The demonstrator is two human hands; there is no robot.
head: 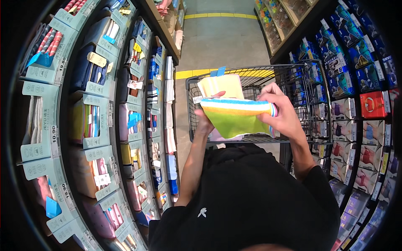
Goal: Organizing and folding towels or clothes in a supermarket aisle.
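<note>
Both my hands hold a folded towel (238,117) with green, orange, white and blue stripes above a black wire shopping cart (260,75). My left hand (205,122) supports its left end, with part of the fingers hidden behind it. At the towel's right end, the thumb and fingers of my right hand (279,108) pinch the striped edge. Just beyond lies a pale yellow towel (221,84) with a blue tag (218,71). Something pink (224,135), partly hidden, shows below the striped towel. A white tag (197,99) sticks out near my left hand.
Shelves of folded towels in light green cardboard boxes (40,122) line my left. On the right, shelves carry blue packages (339,62) and boxed underwear (342,122). Ahead, the grey aisle floor (220,40) has yellow strips (194,73) across it, with wooden display bins (285,18) farther on.
</note>
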